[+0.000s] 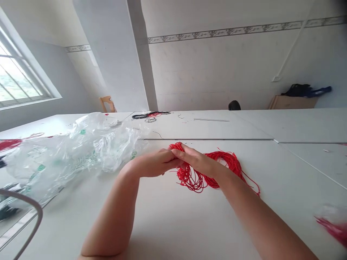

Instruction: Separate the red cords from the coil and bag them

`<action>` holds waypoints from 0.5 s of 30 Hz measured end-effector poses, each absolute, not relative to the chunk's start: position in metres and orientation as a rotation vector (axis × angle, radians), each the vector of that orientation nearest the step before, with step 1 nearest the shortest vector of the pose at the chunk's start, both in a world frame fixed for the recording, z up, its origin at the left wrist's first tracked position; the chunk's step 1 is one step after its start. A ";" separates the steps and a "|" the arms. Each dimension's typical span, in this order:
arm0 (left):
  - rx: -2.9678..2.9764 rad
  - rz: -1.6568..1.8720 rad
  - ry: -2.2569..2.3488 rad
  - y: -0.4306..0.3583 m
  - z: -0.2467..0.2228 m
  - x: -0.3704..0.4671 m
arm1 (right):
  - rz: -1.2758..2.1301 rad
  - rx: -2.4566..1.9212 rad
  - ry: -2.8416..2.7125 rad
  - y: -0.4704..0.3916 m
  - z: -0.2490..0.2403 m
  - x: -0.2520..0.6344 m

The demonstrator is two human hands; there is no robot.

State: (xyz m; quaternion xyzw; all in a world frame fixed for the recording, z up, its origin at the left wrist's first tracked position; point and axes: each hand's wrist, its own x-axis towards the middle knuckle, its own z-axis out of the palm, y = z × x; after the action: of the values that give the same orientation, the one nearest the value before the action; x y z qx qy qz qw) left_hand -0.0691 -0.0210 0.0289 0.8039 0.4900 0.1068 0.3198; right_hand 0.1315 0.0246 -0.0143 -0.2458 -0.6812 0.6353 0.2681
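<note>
A: Start close in. What sits nearest?

B: The pale curved tube [40,213] at the lower left of the frame. It is well apart from the work, so I'd simply hold the left elbow clear of it.

A: And the hands themselves?

B: The left hand [157,163] and right hand [199,161] meet at the middle of the frame, both closed on the red cord [184,176], fingers overlapping. Close-set strands show just above the fingers. Which fingertips do the pressing, I can't tell; they cover one another.

A: How would you handle it from there?

B: Judging from this, pinch firmly with one hand and let the other tidy the strands, so they lie side by side. Too loose and they may slip; too hard and they may bunch.

A: The rest of the cord?

B: It lies in loose loops on the bench [173,216], below and to the right of the hands, its trailing end toward the right of the frame. I'd draw gently, since those loops could snag.

A: Anything farther off?

B: Clear plastic bags [103,144] at the left, then black cord [139,116] at the upper middle, beyond the hands. Best not to let strands mix.
</note>
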 end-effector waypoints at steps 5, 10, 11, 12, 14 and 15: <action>2.102 0.231 1.276 -0.021 0.032 -0.071 | 1.710 -0.727 -2.018 0.027 -0.016 0.136; 2.089 0.230 1.178 -0.018 0.030 -0.070 | 1.673 -0.781 -2.067 0.027 -0.016 0.144; 2.088 0.225 1.183 -0.018 0.031 -0.071 | 1.654 -0.792 -2.083 0.027 -0.016 0.144; 2.088 0.222 1.198 -0.018 0.032 -0.071 | 1.635 -0.800 -2.099 0.027 -0.016 0.145; 2.090 0.234 1.247 -0.019 0.035 -0.073 | 1.611 -0.795 -2.053 0.028 -0.017 0.146; 2.091 0.246 1.268 -0.020 0.037 -0.075 | 1.599 -0.787 -1.981 0.028 -0.018 0.147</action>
State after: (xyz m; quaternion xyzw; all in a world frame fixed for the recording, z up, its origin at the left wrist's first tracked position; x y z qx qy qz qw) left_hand -0.0749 -0.0197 0.0369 0.8016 0.4859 0.0944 0.3352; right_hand 0.1468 0.0277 -0.0178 -0.2871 -0.7224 0.5830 0.2363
